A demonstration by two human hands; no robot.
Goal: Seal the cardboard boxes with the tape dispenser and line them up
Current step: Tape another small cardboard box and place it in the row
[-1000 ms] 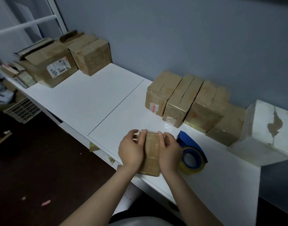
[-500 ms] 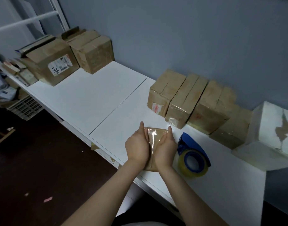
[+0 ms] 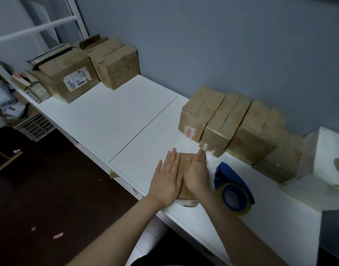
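Brown cardboard boxes, blue tape dispenser, white table, grey-blue wall

You're facing a plain blue-grey wall, dim and evenly lit. Along it runs your white table, two tops butted together, with a thin dark seam between them. Far left, a white metal frame rises with one rail crossing. Below the table's edge there's dark reddish floor, pink scraps on it. A pale slatted crate sits low at far left.
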